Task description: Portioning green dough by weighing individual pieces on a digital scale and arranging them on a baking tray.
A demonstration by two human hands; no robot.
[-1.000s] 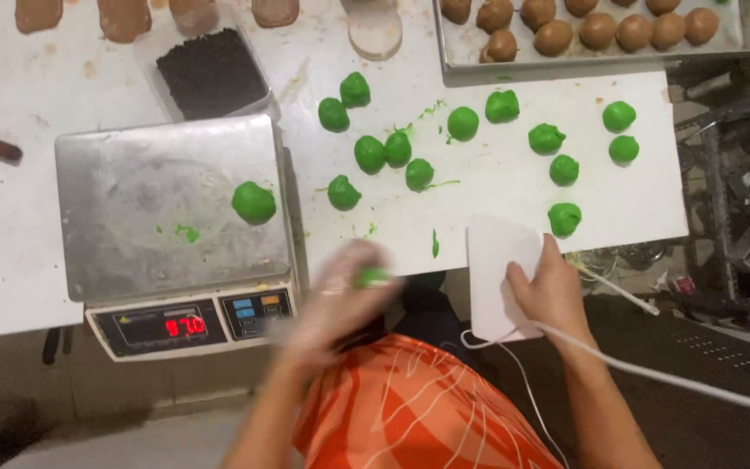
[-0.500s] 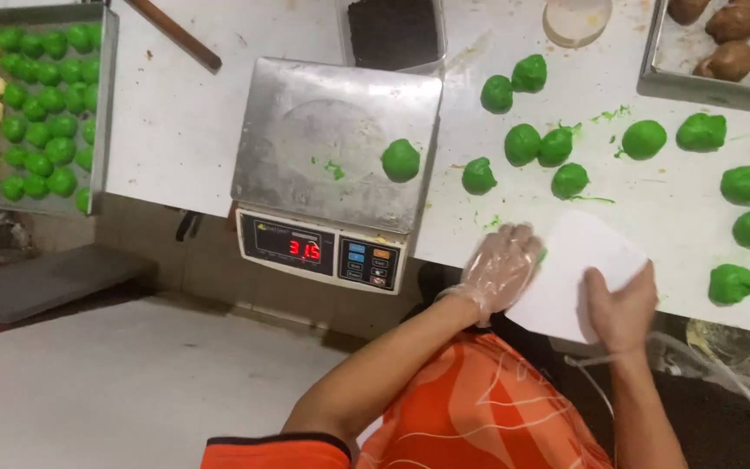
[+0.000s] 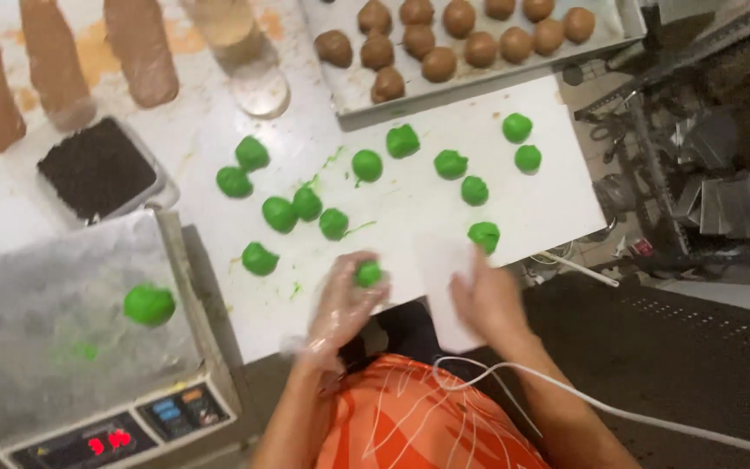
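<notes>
Dough ball [image 3: 368,274] between left fingers [image 3: 346,287]

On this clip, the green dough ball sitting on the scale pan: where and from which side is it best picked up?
Probably from straight above, fingertips closing on opposite sides of the green dough ball. It is a small rounded lump lying alone on the flat scale pan, with nothing beside it, so any side is free. Its look suggests softness, so a light grip seems wise.

Both hands [image 3: 410,300] motion-blurred; scale [image 3: 71,347] cut off at the edge.
</notes>
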